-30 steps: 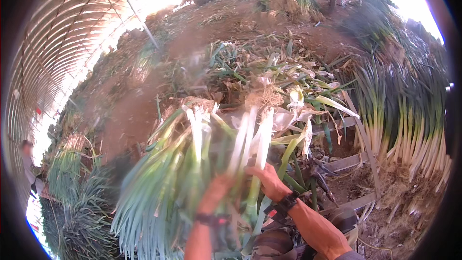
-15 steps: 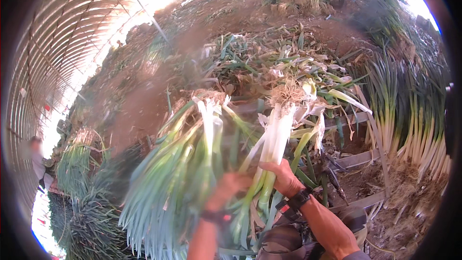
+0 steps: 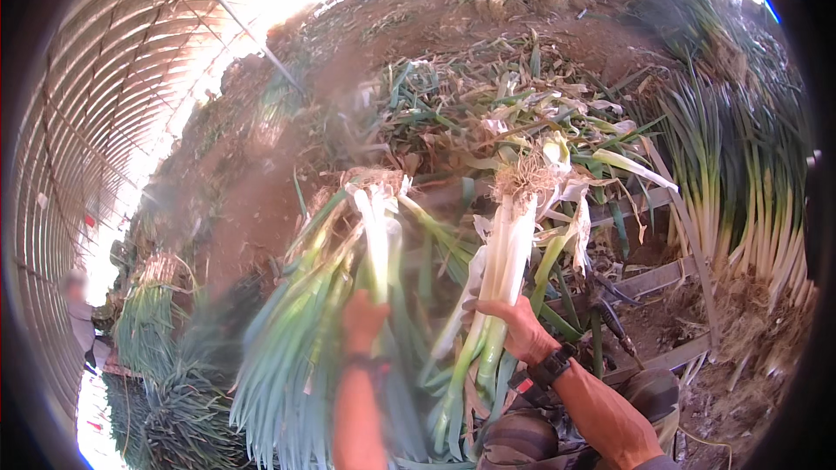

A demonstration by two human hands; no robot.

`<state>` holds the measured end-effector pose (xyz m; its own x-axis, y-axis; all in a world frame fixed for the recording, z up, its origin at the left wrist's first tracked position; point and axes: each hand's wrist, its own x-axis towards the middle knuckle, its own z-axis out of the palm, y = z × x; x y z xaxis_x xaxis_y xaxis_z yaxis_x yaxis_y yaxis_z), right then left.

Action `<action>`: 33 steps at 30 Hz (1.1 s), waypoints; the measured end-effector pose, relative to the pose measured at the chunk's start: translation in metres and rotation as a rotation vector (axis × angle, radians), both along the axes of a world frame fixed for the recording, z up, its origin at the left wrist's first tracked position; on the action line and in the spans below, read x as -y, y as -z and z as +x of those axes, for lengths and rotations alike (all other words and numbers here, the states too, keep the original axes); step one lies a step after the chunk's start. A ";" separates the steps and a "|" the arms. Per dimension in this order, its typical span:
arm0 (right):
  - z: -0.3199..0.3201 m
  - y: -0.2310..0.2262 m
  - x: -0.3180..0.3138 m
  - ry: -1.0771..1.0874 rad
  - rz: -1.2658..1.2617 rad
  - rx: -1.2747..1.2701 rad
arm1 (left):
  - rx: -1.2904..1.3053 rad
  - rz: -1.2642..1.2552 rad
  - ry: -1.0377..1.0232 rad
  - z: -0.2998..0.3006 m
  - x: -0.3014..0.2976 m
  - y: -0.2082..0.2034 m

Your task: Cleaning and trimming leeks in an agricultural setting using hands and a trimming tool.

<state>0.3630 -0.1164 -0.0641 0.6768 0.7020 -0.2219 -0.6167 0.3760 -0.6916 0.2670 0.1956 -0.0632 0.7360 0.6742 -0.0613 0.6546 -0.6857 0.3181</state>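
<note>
On the right, my right hand is closed around the lower shafts of a few big green onions. They stand with their pale roots up and their green leaves hanging down. My left hand touches a white stalk in a second heap of green onions, whose leaves fan out to the lower left. A blur over that hand hides how its fingers lie. Both wrists carry dark bands. Dry, peeling leaves hang beside the roots of the right-hand bunch.
Past the onions lies a pile of stripped leaves on brown soil. Rows of onions lean at the right, near a frame bar. Tied bundles stand at the left, with another person by the arched wall.
My left hand has moved left and up, from beside the right-hand bunch to the left heap. My right hand keeps its hold on the onions, and the view has shifted slightly.
</note>
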 end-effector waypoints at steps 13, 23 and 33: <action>-0.004 -0.018 0.008 0.091 -0.023 -0.143 | 0.021 -0.002 -0.009 0.021 0.026 0.003; -0.006 -0.007 -0.003 0.096 -0.123 -0.040 | -0.123 -0.162 0.245 -0.026 0.066 -0.028; -0.007 -0.044 -0.003 -0.005 -0.344 0.333 | 0.046 -0.212 0.257 -0.046 0.178 -0.025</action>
<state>0.3562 -0.1138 -0.0205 0.7473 0.6293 -0.2131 -0.3413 0.0885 -0.9358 0.2211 0.0175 -0.0382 0.8857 0.4415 -0.1435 0.4503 -0.7419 0.4967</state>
